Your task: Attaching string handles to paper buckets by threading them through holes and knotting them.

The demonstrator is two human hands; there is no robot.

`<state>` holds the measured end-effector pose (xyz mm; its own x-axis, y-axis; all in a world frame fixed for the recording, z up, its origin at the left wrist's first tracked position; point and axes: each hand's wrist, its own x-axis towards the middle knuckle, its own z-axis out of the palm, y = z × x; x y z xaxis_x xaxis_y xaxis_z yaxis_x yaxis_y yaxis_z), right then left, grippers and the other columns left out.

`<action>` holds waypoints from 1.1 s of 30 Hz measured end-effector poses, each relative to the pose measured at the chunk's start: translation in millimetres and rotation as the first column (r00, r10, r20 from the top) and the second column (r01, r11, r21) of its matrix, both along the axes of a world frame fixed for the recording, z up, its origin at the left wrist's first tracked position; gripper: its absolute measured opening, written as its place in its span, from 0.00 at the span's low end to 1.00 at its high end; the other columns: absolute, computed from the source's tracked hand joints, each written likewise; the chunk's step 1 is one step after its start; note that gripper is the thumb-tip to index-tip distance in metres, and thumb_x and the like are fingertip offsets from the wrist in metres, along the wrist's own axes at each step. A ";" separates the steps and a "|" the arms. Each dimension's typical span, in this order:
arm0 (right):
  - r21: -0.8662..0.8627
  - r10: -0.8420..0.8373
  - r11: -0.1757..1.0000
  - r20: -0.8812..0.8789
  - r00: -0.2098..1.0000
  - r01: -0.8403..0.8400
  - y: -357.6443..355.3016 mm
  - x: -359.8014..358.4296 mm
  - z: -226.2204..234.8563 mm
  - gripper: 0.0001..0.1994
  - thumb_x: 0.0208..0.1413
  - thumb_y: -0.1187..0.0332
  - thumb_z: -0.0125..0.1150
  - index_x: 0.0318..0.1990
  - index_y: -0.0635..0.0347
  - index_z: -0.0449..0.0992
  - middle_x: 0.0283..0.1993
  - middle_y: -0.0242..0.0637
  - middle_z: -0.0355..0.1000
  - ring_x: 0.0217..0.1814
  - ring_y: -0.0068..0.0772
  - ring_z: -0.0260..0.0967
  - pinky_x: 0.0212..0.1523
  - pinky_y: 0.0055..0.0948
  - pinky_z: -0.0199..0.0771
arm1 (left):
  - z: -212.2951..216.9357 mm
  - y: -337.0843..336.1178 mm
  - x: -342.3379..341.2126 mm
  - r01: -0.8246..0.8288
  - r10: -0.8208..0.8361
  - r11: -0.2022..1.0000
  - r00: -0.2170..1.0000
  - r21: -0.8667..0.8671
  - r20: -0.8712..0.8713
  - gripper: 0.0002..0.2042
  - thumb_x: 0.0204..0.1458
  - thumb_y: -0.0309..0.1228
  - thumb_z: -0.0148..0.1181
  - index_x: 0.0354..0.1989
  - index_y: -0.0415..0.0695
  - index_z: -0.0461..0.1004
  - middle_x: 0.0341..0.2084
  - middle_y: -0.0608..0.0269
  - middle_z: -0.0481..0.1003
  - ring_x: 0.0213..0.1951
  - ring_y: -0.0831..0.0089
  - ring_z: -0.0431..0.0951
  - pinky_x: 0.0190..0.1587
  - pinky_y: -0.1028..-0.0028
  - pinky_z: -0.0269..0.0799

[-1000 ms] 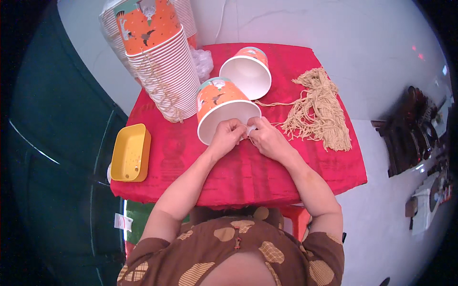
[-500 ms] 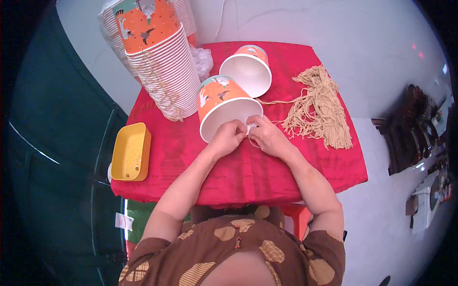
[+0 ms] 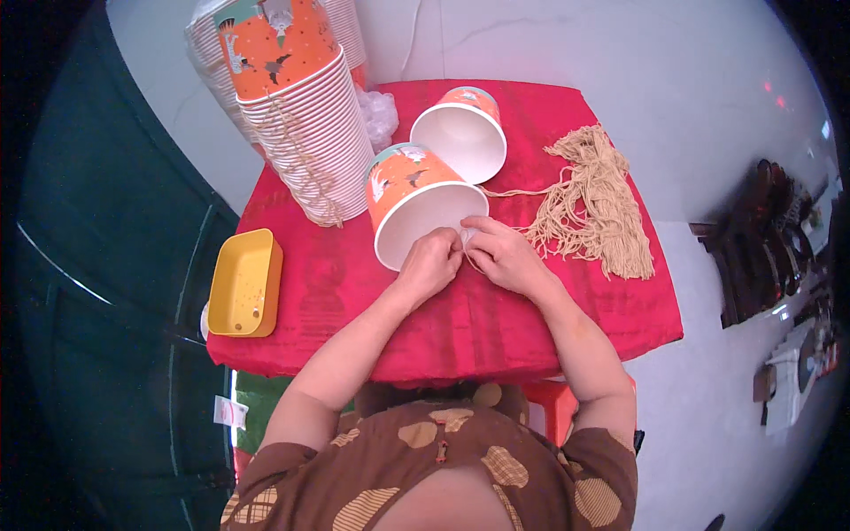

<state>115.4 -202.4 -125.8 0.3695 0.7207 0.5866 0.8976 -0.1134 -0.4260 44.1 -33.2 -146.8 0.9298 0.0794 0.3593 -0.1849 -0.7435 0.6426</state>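
- Head view, progress: the left hand [image 3: 431, 264] and the right hand [image 3: 503, 257] meet at the rim of an orange paper bucket [image 3: 414, 202] lying on its side at the middle of the table [image 3: 496, 310], mouth toward the person. The fingers of both hands are pinched on something small and pale at that rim; it looks like a piece of string, though it is too small to be sure.
- A tall stack of buckets [image 3: 305, 124] at the table's far left corner has strings hanging down its side, so those seem finished. A second bucket [image 3: 460, 131] lies near the far edge with no cord visible, probably yet to be done.
- A bundle of tan cords [image 3: 591, 203] by the right edge remains thick, so much appears left.
- Head view, room: the near edge in front of the hands is bare red cloth. A yellow tray [image 3: 244, 283] hangs over the left edge. The cords end close to the right edge, and the stack crowds the far left corner.
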 end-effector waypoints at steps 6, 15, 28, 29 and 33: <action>-0.116 -0.176 0.980 -0.119 0.977 0.162 -7.3 -2.2 9.9 0.07 0.49 0.68 0.64 0.32 0.63 0.77 0.36 0.42 0.76 0.36 0.42 0.75 0.36 0.36 0.75 | 3.0 0.6 -1.1 -0.047 0.042 0.994 0.998 -0.098 -0.054 0.03 0.47 0.23 0.59 0.29 0.36 0.74 0.27 0.49 0.77 0.31 0.57 0.78 0.35 0.63 0.73; -0.222 -0.261 0.948 -0.131 0.956 0.228 3.0 5.9 -20.5 0.09 0.49 0.67 0.63 0.34 0.62 0.77 0.30 0.45 0.75 0.32 0.47 0.74 0.34 0.40 0.74 | 2.4 -0.1 0.4 -0.052 0.047 0.990 0.998 -0.133 -0.040 0.04 0.47 0.24 0.59 0.28 0.36 0.74 0.25 0.53 0.77 0.28 0.65 0.77 0.34 0.68 0.72; 0.169 0.002 0.941 -0.868 0.497 0.292 2.2 9.6 -4.5 0.17 0.58 0.74 0.51 0.54 0.68 0.64 0.41 0.44 0.71 0.25 0.28 0.72 0.16 0.26 0.72 | 8.3 -0.7 -1.9 -0.107 0.088 0.975 0.991 -0.194 -0.103 0.05 0.49 0.26 0.59 0.28 0.36 0.74 0.23 0.58 0.76 0.26 0.73 0.74 0.32 0.71 0.71; 0.200 0.079 0.938 -0.917 0.391 0.282 5.6 4.0 -0.4 0.19 0.58 0.74 0.51 0.55 0.69 0.61 0.41 0.45 0.71 0.22 0.27 0.72 0.15 0.24 0.71 | 5.3 -0.5 -0.8 -0.109 0.091 0.975 0.991 -0.194 -0.101 0.05 0.49 0.26 0.59 0.28 0.36 0.74 0.23 0.58 0.76 0.26 0.73 0.74 0.32 0.71 0.71; 0.187 0.157 0.973 -0.965 0.208 0.132 10.0 -3.0 -0.5 0.20 0.59 0.72 0.52 0.56 0.70 0.59 0.38 0.44 0.70 0.18 0.25 0.69 0.11 0.22 0.70 | 0.7 -6.6 1.5 -0.097 0.091 0.949 0.995 -0.300 -0.035 0.04 0.48 0.25 0.58 0.28 0.36 0.75 0.22 0.55 0.77 0.26 0.67 0.77 0.31 0.68 0.72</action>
